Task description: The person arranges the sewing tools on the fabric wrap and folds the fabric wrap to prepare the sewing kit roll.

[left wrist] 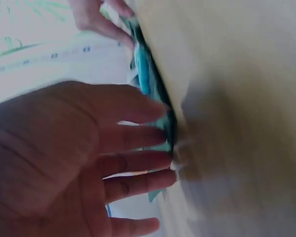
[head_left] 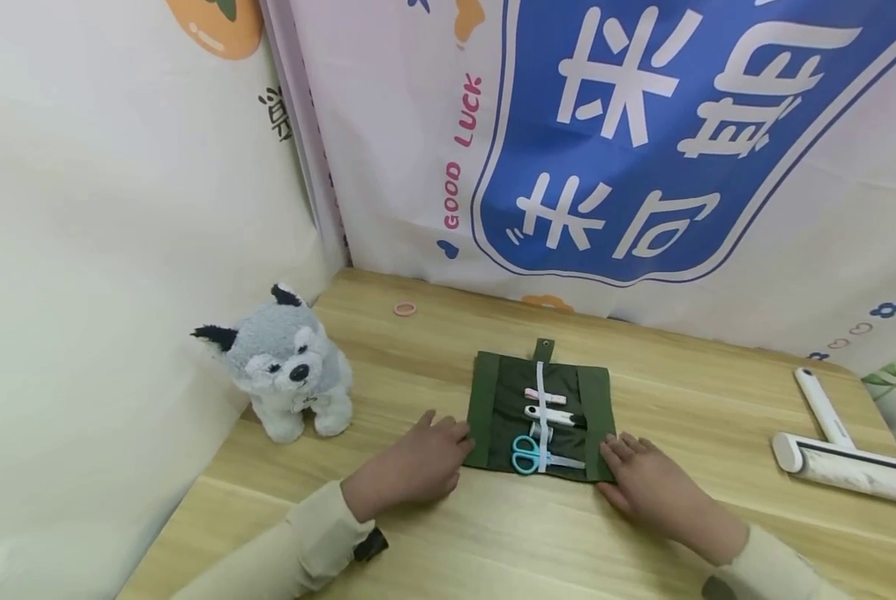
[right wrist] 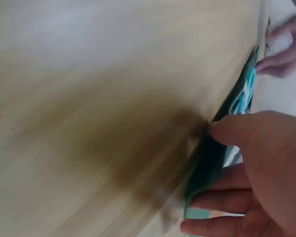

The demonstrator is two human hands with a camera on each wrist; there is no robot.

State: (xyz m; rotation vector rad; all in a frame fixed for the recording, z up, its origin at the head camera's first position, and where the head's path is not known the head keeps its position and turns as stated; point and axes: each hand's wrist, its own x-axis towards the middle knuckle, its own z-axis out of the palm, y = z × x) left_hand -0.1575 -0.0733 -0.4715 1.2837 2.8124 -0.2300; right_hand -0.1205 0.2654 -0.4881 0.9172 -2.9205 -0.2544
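A dark green fabric sewing pouch [head_left: 483, 408] lies unfolded on the table, its snap tab [head_left: 544, 348] pointing away. Under its white elastic strap sit scissors with turquoise handles [head_left: 524, 456], a small thread spool [head_left: 541, 432], a slim white-and-black tool [head_left: 553, 415] and a pink patterned strip [head_left: 545, 397]. At the pouch's left edge my left hand [head_left: 417, 462] rests with fingertips right by the fabric; in the left wrist view its fingers [left wrist: 138, 160] are nearly straight. My right hand [head_left: 653, 487] touches the lower right corner, its thumb [right wrist: 234, 129] along the near edge and fingers loosely extended.
A grey-and-white plush dog [head_left: 290, 371] sits at the table's left side. Farther back lies a small pink ring [head_left: 405, 309]. On the right are a white roller-headed tool [head_left: 853, 467] and its handle [head_left: 823, 404]. A printed cloth [head_left: 402, 125] hangs behind the table.
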